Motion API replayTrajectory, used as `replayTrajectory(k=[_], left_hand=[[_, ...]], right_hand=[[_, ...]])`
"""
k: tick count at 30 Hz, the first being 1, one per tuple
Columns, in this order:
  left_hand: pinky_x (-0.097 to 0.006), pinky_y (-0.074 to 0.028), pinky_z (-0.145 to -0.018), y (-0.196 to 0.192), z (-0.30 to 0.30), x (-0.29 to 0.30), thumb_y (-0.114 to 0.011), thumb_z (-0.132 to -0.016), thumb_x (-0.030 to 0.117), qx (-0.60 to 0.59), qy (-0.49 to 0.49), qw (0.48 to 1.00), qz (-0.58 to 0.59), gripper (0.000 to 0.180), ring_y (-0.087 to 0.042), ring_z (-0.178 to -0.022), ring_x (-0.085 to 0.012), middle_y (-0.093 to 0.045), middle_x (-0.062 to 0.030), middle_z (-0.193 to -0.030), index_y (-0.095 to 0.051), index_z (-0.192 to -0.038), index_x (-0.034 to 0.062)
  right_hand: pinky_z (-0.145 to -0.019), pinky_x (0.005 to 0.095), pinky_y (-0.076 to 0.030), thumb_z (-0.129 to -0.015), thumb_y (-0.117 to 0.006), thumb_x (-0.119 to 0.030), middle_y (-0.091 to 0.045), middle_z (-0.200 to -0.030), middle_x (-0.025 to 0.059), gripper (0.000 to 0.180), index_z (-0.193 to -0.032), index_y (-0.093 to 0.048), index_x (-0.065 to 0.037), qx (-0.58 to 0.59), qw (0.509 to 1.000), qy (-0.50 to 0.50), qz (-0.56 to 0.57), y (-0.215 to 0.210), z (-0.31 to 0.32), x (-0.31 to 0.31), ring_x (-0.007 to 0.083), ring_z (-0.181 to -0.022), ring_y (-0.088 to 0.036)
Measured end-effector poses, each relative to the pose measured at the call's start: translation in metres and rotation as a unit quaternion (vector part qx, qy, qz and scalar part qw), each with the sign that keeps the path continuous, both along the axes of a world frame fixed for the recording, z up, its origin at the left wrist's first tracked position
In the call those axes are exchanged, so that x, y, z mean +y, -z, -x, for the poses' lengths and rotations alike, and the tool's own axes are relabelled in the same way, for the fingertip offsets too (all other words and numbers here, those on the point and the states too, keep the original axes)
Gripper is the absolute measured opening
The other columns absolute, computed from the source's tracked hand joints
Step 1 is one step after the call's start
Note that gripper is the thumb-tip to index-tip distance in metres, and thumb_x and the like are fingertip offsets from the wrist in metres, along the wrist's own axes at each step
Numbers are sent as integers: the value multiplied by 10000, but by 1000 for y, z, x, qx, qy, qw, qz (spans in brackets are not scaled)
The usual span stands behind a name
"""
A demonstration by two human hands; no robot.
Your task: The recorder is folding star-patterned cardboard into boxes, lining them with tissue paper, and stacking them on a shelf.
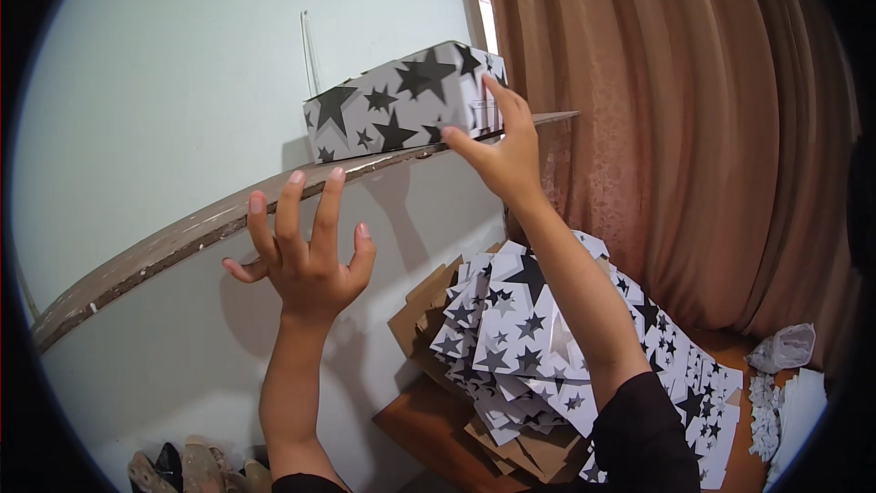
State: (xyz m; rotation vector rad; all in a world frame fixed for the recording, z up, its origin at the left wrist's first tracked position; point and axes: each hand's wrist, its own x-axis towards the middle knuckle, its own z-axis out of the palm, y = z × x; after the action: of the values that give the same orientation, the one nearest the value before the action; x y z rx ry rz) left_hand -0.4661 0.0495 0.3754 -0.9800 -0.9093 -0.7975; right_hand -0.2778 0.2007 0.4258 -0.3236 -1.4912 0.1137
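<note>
A box [383, 110] printed with black and grey stars on white rests on a narrow wall shelf [182, 236], near its right end. At the right end of this box is my right hand [511, 157], thumb and fingers spread apart. Its fingertips overlap the box in view; I cannot tell how firmly they touch. Below the shelf's front edge my left hand [315, 265] is raised with its fingers spread, holding nothing. It is apart from the box.
Below right, a heap of flat star-printed cardboard pieces [511, 319] lies on a brown wooden surface [429, 429]. A brown curtain [657, 128] hangs at the right. A clear plastic bag [783, 349] and white scraps [765, 415] lie beyond the heap. Shoes [203, 464] stand at lower left.
</note>
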Motion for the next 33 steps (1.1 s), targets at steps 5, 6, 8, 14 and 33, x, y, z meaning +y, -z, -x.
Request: replayTrajectory(k=[5,6,8,14,33], left_hand=[[-520,-6,-1090,0,-1,3,-574,-672,265,8,-12,1000,-16,498,-184,-1322,-376,-419,-91,-1317,-634,-1157,170],[-519,13,-1089,0,-1,3,-568,-673,263,8,4,1000,-17,488,-176,-1326,-375,-422,-99,-1316,-641,-1146,165],[-514,29,-1088,0,-1,0,-561,-685,265,5,-2,1000,-16,475,-172,-1329,-377,-426,-104,-1316,-644,-1140,159],[-490,67,-1086,0,-3,0,-503,-762,306,22,-32,999,-33,432,-178,-1336,-378,-439,-115,-1309,-647,-1130,131],[-524,-121,-1088,4,20,-16,-350,-852,430,59,-111,992,18,468,-294,-1269,-276,-445,-182,-1243,-605,-1090,118]], right_hand=[[-1026,396,-333,-854,-586,-313,-446,-1318,276,616,-1286,-426,96,3,1000,-2,-24,14,0,31,343,-1246,-441],[-1026,396,-333,-854,-586,-313,-446,-1318,276,616,-1286,-426,96,2,1000,0,-23,14,-2,32,343,-1246,-441],[-1063,456,-258,-880,-554,-348,-459,-1324,240,619,-1307,-408,76,-26,998,63,9,12,-10,39,337,-1251,-436],[-1024,668,-71,-894,-514,-398,-401,-1399,169,614,-1382,-365,-56,9,975,219,43,15,-50,106,316,-1288,-386],[-1047,617,89,-844,-410,-563,-378,-1417,150,673,-1398,-364,-183,-81,901,175,388,-17,-71,242,316,-1363,-229]])
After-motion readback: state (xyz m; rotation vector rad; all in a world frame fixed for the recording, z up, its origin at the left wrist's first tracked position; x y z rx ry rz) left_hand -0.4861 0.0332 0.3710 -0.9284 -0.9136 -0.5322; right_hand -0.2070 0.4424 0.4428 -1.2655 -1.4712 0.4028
